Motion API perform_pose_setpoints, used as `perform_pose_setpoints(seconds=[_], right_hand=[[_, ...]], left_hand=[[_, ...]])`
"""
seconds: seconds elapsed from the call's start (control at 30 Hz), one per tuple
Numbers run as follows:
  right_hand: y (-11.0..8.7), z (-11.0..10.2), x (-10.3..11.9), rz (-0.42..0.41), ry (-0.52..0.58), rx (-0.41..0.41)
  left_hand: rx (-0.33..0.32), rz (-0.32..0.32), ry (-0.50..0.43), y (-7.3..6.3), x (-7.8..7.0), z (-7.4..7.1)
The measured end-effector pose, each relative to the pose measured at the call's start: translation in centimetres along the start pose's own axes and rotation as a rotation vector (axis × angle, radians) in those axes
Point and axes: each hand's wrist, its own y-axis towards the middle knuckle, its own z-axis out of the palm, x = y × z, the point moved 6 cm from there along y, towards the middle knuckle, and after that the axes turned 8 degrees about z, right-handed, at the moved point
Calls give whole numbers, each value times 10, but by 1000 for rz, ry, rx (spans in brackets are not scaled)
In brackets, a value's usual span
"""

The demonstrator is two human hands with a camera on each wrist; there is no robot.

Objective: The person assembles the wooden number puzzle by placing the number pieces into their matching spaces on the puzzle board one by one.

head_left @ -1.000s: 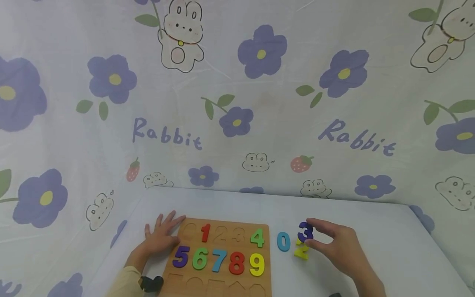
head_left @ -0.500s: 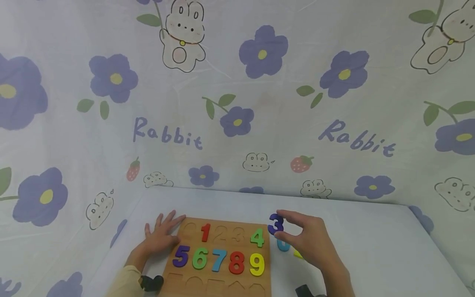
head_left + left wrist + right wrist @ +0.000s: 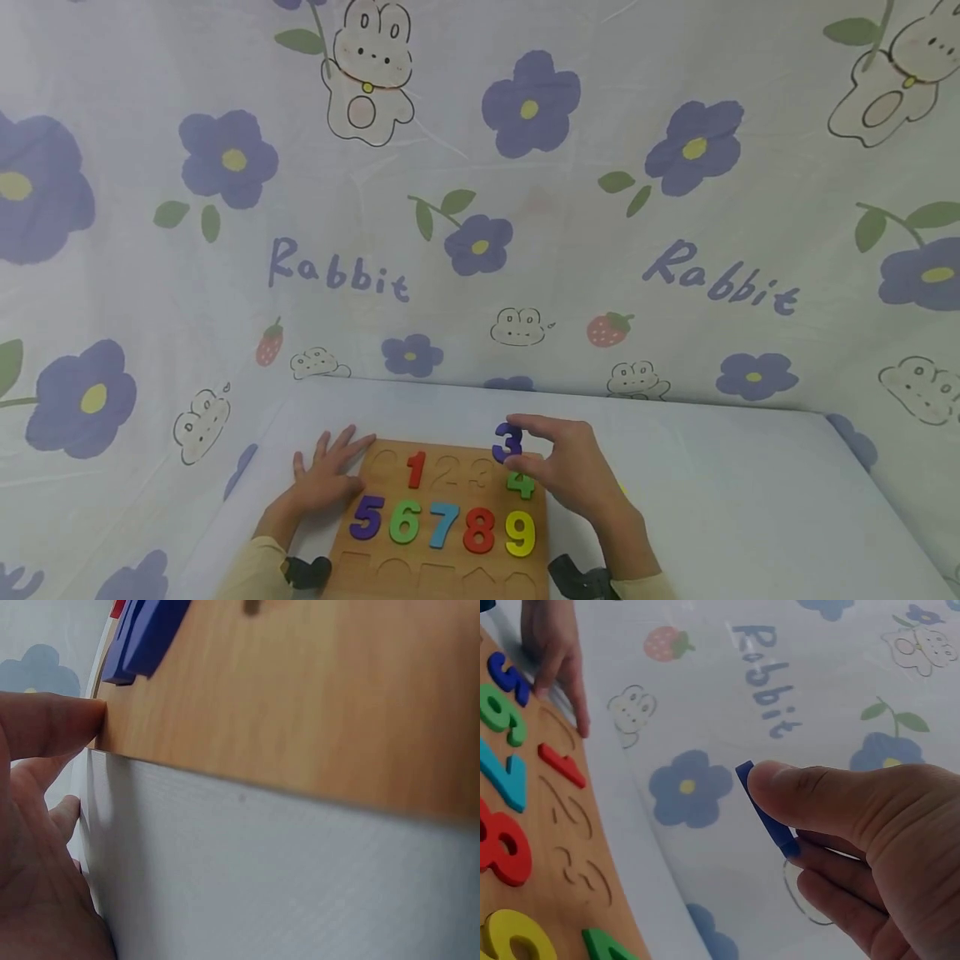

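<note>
My right hand (image 3: 573, 467) pinches a purple number 3 (image 3: 507, 442) between thumb and fingertips, above the back edge of the wooden number board (image 3: 442, 575) and partly in front of the green 4 (image 3: 521, 486). In the right wrist view the number 3 (image 3: 767, 814) shows edge-on, apart from the board. My left hand (image 3: 324, 477) rests at the board's left edge with fingers spread; in the left wrist view its thumb (image 3: 56, 724) touches that edge. Outlined slots for 0, 2 and 3 (image 3: 480, 473) show bare wood.
A red 1 (image 3: 416, 470) sits in the back row. Purple 5 (image 3: 367, 518), green 6 (image 3: 405, 522), blue 7 (image 3: 443, 526), red 8 (image 3: 478, 531) and yellow 9 (image 3: 520, 533) fill the middle row. A yellow scrap (image 3: 622, 490) shows behind my right hand on the white table (image 3: 750, 500).
My right hand has carried the purple number 3 leftward from over the yellow 2 to the board's back right corner. It now covers the blue 0. The left hand has stayed put.
</note>
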Motion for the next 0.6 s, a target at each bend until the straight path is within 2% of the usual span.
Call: perform_pose_setpoints(seconds=[0.3, 0.6], right_hand=[[11, 31, -4, -6, 14, 72], [16, 59, -18, 0, 38, 145]], left_hand=[[29, -21, -24, -5, -12, -7], [44, -40, -2, -3, -11, -6]])
